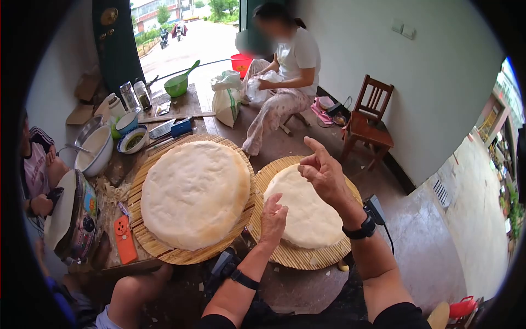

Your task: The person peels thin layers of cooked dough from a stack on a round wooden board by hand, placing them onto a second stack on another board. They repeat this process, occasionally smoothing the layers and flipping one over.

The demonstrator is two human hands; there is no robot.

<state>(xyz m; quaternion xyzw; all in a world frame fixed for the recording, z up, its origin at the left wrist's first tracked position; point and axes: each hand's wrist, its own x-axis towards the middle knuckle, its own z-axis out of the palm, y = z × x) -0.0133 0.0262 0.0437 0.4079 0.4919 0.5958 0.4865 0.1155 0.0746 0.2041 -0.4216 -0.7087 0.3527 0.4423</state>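
Two large round slabs of pale dough lie on round slatted mats. The left dough slab (pixel 192 192) is on a wider mat (pixel 138 219); the right dough slab (pixel 298 219) rests on a second mat (pixel 298 262). My left hand (pixel 272 220) is raised at the left edge of the right slab, fingers loosely bent and apart, holding nothing. Over the right slab's far side is my right hand (pixel 327 178), its index finger stretched out and the other fingers partly curled, with nothing in it. Each wrist wears a black strap with a device.
A seated person (pixel 290 66) handles a plastic bag beyond the mats. Bowls (pixel 96 148), jars (pixel 142 94), a green ladle (pixel 178 83) and a white sack (pixel 226 104) stand farther back. An orange phone (pixel 125 241) lies left; a wooden chair (pixel 370 126) stands right. Another person sits far left.
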